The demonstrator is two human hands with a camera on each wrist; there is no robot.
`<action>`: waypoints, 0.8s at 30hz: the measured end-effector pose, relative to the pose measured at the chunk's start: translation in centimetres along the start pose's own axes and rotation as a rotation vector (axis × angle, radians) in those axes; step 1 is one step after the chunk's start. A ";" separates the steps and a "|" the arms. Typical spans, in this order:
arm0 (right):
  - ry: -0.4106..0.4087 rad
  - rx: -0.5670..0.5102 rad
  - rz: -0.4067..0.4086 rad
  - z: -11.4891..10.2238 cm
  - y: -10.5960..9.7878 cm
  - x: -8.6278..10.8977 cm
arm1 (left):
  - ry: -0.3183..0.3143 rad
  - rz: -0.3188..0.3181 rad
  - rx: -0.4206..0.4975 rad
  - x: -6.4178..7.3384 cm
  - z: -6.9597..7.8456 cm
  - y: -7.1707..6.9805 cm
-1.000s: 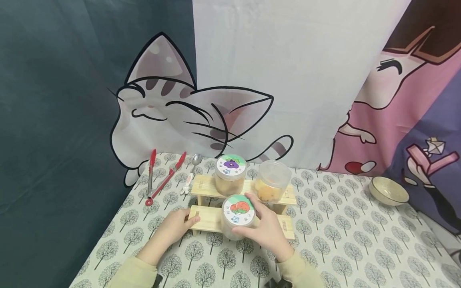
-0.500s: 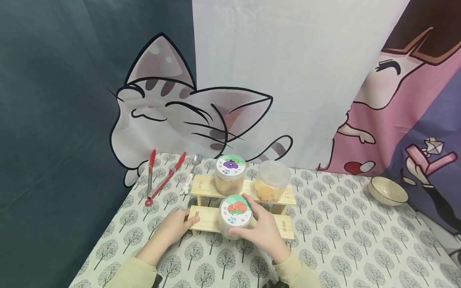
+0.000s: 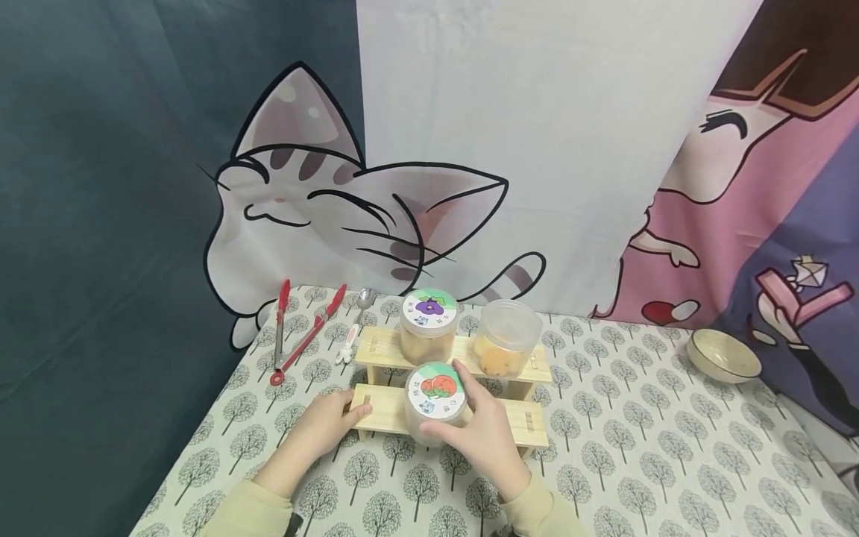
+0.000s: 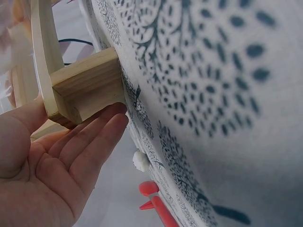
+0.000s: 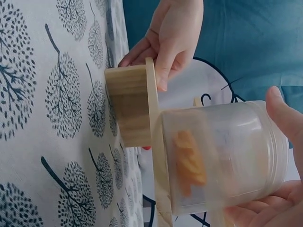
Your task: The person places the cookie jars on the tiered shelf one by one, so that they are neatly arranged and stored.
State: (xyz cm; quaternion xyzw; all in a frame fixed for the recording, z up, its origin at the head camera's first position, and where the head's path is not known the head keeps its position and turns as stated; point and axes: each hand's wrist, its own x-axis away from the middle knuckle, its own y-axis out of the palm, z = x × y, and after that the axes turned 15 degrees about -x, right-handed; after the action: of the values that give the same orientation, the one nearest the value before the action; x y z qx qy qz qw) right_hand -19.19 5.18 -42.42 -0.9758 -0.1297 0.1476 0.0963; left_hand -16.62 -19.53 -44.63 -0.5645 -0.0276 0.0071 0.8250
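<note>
My left hand [image 3: 325, 421] grips the left end of a two-step wooden display stand [image 3: 382, 406], thumb over the lower board. Its fingers [image 4: 90, 142] reach beside the stand's leg in the left wrist view. With thumb and fingers spread around its sides, my right hand [image 3: 486, 432] holds a clear plastic jar [image 3: 417, 429] upright on the lower board. The lid [image 3: 436, 391] carries a picture of orange-red fruit. Orange pieces [image 5: 190, 161] lie at the jar's bottom in the right wrist view.
On the upper step stand a jar with a purple-pictured lid [image 3: 429, 309] and a see-through tub [image 3: 508, 335] with yellow-orange food. Red-tipped tongs [image 3: 305, 347] and a spoon [image 3: 356, 328] lie left of the stand. A bowl [image 3: 723, 356] is far right, near the printed backdrop [image 3: 537, 112].
The jar has slid a little to the left along the lower board, with my right hand moving along with it. My left hand has kept its place on the stand.
</note>
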 end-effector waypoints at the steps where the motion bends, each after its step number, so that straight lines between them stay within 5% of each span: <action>1: 0.005 -0.002 0.002 0.0 0.0 0.0 | 0.001 0.000 -0.001 0.0 0.0 0.0; 16: 0.032 0.040 0.003 -0.2 -0.3 0.1 | 0.002 -0.005 -0.004 -0.5 0.1 0.2; 24: 0.046 -0.021 -0.002 -0.4 -1.0 0.3 | -0.005 -0.012 -0.011 -0.4 -0.1 0.2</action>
State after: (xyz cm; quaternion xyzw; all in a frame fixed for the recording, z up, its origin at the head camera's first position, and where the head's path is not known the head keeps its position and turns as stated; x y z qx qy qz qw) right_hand -18.98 6.16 -41.92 -0.9798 -0.1300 0.1234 0.0891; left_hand -17.02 -19.53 -44.88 -0.5686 -0.0331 0.0033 0.8219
